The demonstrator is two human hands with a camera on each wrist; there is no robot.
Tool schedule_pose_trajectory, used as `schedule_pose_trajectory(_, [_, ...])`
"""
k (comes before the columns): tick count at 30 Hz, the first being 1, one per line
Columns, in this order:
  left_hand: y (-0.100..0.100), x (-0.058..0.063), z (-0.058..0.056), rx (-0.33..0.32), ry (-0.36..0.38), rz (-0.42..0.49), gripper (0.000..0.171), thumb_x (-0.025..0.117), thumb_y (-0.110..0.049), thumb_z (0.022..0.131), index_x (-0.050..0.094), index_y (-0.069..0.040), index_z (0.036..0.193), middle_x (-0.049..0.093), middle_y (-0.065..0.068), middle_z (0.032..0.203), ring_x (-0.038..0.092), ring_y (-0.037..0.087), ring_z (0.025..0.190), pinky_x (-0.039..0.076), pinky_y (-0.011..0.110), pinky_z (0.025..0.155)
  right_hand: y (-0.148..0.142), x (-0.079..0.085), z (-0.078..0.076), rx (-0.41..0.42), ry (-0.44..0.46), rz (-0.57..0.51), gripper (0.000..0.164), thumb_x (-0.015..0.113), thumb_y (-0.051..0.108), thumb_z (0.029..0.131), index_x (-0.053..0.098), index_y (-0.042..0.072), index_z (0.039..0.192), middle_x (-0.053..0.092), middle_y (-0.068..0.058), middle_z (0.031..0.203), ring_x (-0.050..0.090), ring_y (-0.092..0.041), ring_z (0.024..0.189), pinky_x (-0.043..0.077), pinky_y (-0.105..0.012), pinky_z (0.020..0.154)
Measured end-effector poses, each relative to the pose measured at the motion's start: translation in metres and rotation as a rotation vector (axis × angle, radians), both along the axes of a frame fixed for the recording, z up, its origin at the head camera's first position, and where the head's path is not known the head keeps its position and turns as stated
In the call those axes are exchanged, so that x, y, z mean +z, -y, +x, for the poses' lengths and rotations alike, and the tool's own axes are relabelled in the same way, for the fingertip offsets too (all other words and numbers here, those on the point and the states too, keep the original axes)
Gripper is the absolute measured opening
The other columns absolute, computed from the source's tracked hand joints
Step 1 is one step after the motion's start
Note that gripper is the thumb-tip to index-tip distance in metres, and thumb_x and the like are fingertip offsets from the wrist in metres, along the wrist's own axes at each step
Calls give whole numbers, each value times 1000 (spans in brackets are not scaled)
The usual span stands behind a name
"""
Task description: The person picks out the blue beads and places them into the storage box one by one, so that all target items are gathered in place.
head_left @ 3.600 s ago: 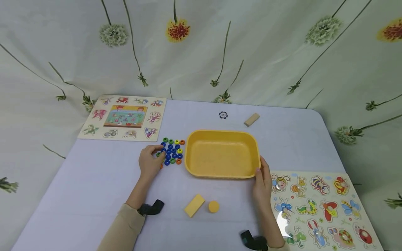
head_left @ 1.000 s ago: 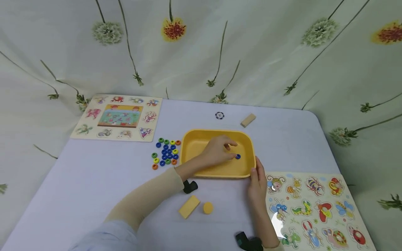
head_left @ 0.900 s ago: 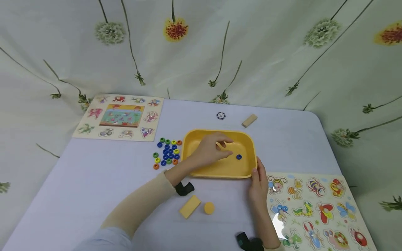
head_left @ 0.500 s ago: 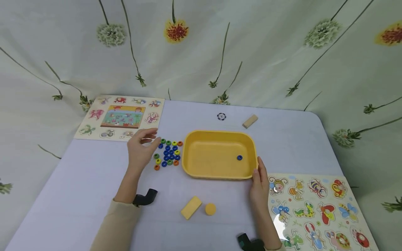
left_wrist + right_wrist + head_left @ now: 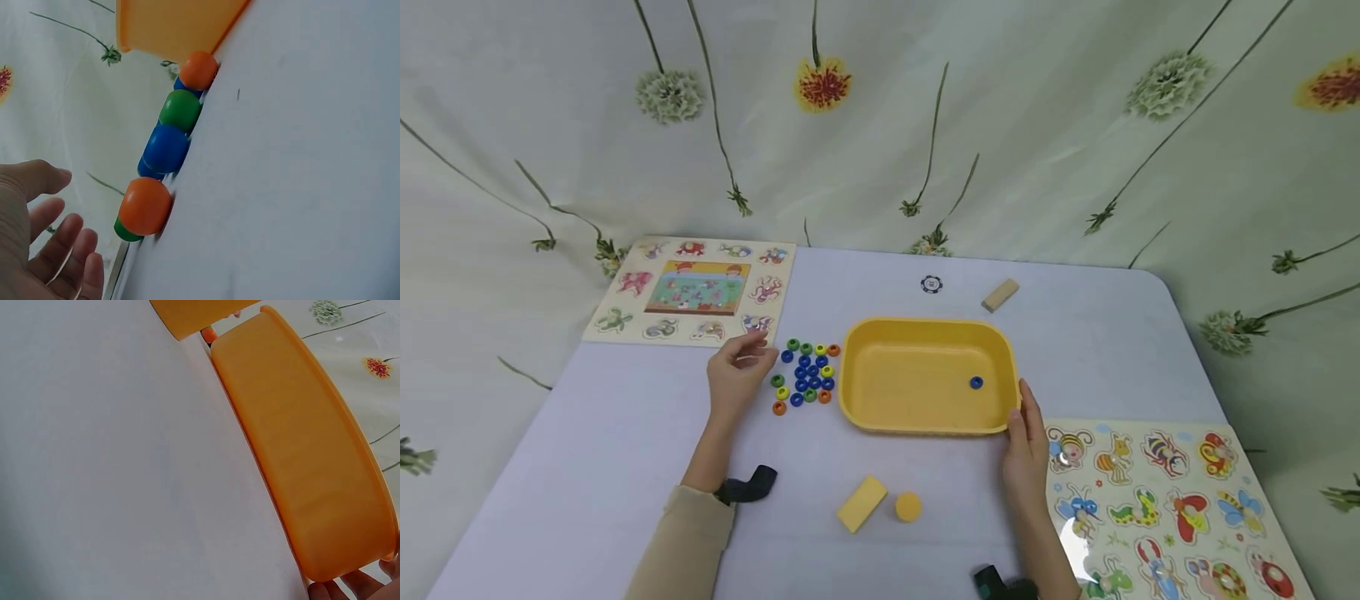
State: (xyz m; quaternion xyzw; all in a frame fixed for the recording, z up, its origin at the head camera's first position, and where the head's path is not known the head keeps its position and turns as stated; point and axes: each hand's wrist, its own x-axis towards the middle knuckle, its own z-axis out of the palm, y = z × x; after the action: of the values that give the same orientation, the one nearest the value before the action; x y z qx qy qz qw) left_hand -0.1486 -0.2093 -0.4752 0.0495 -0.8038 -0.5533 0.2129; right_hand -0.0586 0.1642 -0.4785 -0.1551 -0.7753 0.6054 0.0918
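Observation:
My left hand [image 5: 737, 379] hovers at the left side of a cluster of small round beads [image 5: 805, 373] in blue, green, yellow and orange. Its fingers are loosely bent with nothing between them; the left wrist view shows the hand [image 5: 44, 237] apart from an orange bead [image 5: 145, 206]. To the right of the cluster stands a yellow plastic tray [image 5: 925, 422]. One blue bead [image 5: 976, 382] lies inside it, toward the right end. My right hand [image 5: 1026, 450] holds the tray's lower right corner, thumb at the front and fingers [image 5: 359, 584] along the end wall.
A rectangular wooden block [image 5: 862, 504] and a round yellow disc [image 5: 907, 507] lie before the tray. Behind it are a poker chip [image 5: 932, 284] and another wooden block [image 5: 1001, 295]. Picture puzzle boards lie at the back left [image 5: 625, 321] and front right [image 5: 1150, 487].
A blue bead from the cluster now lies in the tray, where my left hand let it go. That hand has swung back left to the beads. My right hand has stayed at the tray corner.

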Motion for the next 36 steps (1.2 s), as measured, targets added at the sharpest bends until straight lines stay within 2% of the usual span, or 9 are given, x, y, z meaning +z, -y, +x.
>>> schedule_pose_trajectory(3, [-2,-9,-1,-21,33,3,33,71,-11,73,64,-6,105,63,15,95,57,20,81,44,12,66,0,1,0,5,-8,2,41,33,35,95,31,32,137,32,21,138,25,-1,129,22,-34,107])
schedule_pose_trajectory(8, [-4,-20,-4,-8,69,-50,32,72,-16,73,64,-9,103,63,8,92,54,14,78,43,9,66,0,2,2,2,-24,3,41,33,33,95,31,31,136,32,19,138,25,-2,130,23,-33,107])
schedule_pose_trajectory(14, [-8,-20,-3,19,105,-184,31,72,-22,73,65,-11,101,61,2,86,51,9,76,40,11,66,-1,2,2,-2,-26,-6,41,34,32,95,31,32,136,32,19,138,25,-2,130,22,-32,107])
schedule_pose_trajectory(22, [-13,-19,-5,67,165,-330,26,69,-22,75,65,-11,97,60,2,87,51,14,78,40,25,70,0,1,1,16,-40,-21,41,34,32,96,31,30,137,31,19,138,25,-1,130,23,-31,107])
schedule_pose_trajectory(30, [-14,-18,-4,82,169,-320,22,68,-21,76,66,-11,96,59,3,88,51,15,78,39,25,70,-1,1,0,19,-45,-15,42,34,33,95,31,29,137,32,20,138,25,0,129,22,-32,107])
schedule_pose_trajectory(36, [-19,-6,-5,136,181,-169,23,68,-18,77,66,-8,98,61,7,85,53,14,75,42,15,63,-2,0,0,15,-52,-13,42,35,34,95,31,31,136,32,20,138,26,1,129,23,-30,107])
